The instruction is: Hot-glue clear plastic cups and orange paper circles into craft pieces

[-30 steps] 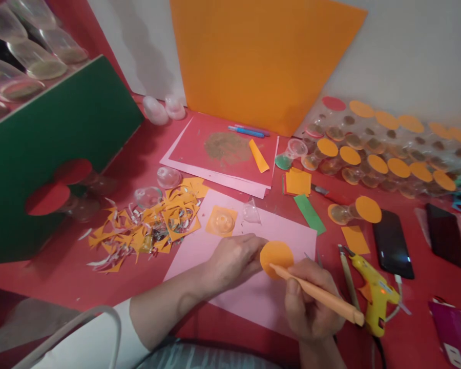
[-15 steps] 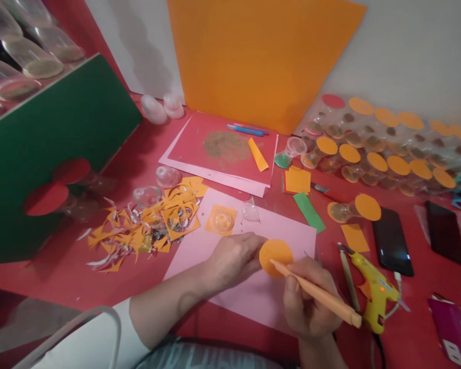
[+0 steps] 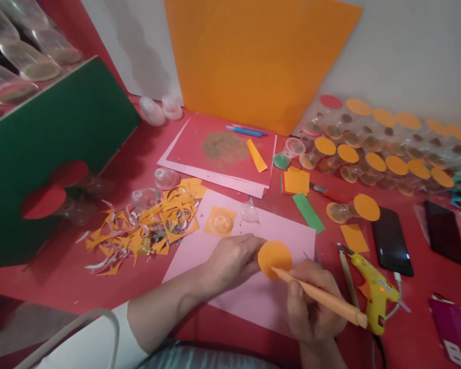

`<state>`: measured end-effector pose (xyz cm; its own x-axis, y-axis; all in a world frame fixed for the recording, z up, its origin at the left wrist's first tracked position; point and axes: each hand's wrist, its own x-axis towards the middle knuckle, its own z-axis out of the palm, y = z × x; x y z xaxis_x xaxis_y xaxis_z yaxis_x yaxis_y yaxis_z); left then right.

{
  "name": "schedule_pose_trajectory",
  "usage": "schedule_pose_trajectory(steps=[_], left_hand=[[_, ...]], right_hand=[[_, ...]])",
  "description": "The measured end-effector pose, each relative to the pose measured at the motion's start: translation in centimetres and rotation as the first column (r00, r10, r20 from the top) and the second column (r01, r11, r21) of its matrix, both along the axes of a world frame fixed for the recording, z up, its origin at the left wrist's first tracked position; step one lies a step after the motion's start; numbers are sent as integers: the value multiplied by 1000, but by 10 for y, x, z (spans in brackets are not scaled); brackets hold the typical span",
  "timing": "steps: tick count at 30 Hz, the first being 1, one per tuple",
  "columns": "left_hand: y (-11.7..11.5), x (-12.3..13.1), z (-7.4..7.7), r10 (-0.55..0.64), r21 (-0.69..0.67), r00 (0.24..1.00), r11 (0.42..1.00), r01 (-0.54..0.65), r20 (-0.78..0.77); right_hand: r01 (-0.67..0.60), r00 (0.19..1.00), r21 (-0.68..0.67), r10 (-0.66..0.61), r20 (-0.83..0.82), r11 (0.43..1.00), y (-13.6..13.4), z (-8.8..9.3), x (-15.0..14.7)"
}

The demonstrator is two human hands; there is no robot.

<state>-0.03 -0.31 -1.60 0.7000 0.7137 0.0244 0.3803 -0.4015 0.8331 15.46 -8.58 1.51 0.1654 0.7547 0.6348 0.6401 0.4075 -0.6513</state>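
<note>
My left hand (image 3: 234, 259) is closed on the left edge of an orange paper disc (image 3: 274, 258), which sits over a pink paper sheet (image 3: 249, 297). What lies under the disc is hidden. My right hand (image 3: 311, 302) grips an orange-handled craft tool (image 3: 322, 300) like a pen, its tip touching the disc's lower right edge. An orange paper square with a clear plastic cup (image 3: 220, 221) on it lies on the pink sheet just beyond my left hand.
A yellow glue gun (image 3: 372, 292) and two phones (image 3: 392, 241) lie to the right. Orange paper scraps (image 3: 149, 228) are heaped to the left. Several orange-capped clear cups (image 3: 376, 154) line the back right. A green board (image 3: 49, 148) and a big orange sheet (image 3: 257, 56) stand behind.
The tool tip has slid a little along the disc's lower edge. Both hands stay in the same place.
</note>
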Motion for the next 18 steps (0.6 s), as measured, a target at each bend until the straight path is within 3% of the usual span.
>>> schedule_pose_trajectory(steps=[7,18], left_hand=[[0,0,5,6,-36,1000,999,-6,-19],[2,0,7,3,-69,1000,998,-5,-27]], right_hand=[[50,994,71,-44,-96,996,2,-2,5],[150,989,93,-149,-18,984,4,-1,10]])
